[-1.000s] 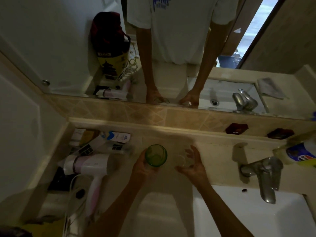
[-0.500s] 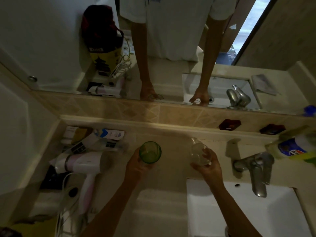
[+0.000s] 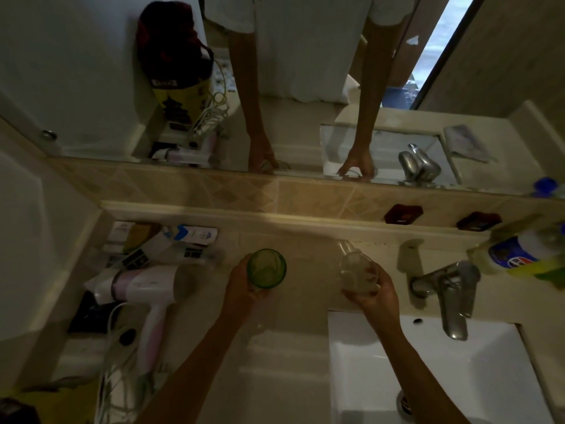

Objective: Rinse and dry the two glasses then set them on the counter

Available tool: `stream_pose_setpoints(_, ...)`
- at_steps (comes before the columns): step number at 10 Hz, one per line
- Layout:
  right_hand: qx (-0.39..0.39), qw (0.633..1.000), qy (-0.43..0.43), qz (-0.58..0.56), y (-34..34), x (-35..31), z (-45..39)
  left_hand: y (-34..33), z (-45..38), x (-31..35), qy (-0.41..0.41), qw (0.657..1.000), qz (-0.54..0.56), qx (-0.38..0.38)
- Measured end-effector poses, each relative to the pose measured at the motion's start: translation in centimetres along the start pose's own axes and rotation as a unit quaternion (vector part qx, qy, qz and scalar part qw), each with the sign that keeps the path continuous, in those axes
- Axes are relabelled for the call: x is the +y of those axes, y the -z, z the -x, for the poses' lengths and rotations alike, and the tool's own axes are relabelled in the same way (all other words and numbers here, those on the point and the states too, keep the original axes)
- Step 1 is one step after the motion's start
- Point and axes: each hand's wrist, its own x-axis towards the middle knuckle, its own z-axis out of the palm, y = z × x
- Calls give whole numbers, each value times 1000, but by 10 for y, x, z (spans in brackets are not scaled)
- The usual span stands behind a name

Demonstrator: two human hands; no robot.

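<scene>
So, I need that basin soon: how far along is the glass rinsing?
Barely started. Done: both glasses are picked up. In hand: the left hand grips the green glass, the right hand the clear glass, near the sink. No water visibly runs from the tap. Left: rinsing, drying and setting both on the counter.

1. The small dark red plaque (image 3: pixel 403 213) on the tiled ledge above the steel tap carries the white word "HOT".
2. A second dark red plaque (image 3: pixel 478 221), to the right of the first on the same ledge, has a mark too dim to read.
3. The yellow and black bag seen in the mirror (image 3: pixel 180 96) bears a white band of letters, reversed by the reflection and blurred; they cannot be made out.
4. The yellow-green plastic bottle with a blue label (image 3: pixel 519 254) at the right shows a round red, white and blue emblem; its lettering is unreadable.
5. The white and blue boxes (image 3: pixel 191 235) at the back left of the counter carry print too small to read.
</scene>
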Motion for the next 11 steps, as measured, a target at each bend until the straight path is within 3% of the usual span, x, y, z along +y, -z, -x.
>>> stream_pose_setpoints(3, 21, 1000, -5, -9, 6, -4, 1, -20, 7, 8, 32, 998, 21, 53)
stream_pose_setpoints(5, 15, 999, -34, 30, 5, -2, -3, -25, -3, -3, 39, 998, 8, 47)
stream_pose_setpoints(6, 0, 994, -90, 68, 7, 2, -9, -16, 0, 16, 54, 998, -33, 10)
stream_pose_setpoints(7, -36, 981, -169, 89, 11, -3, -7, -7, 8, 33, 102, 989, -99, -47)
stream_pose_setpoints(9, -139, 960, -226, 90, 40, -37, 12, 7, 42, 41, 128, 979, -150, -53)
stream_pose_setpoints(11, -190, 956, -176, 141, 81, -71, 45, 6, 98, 75, 56, 983, -173, -13)
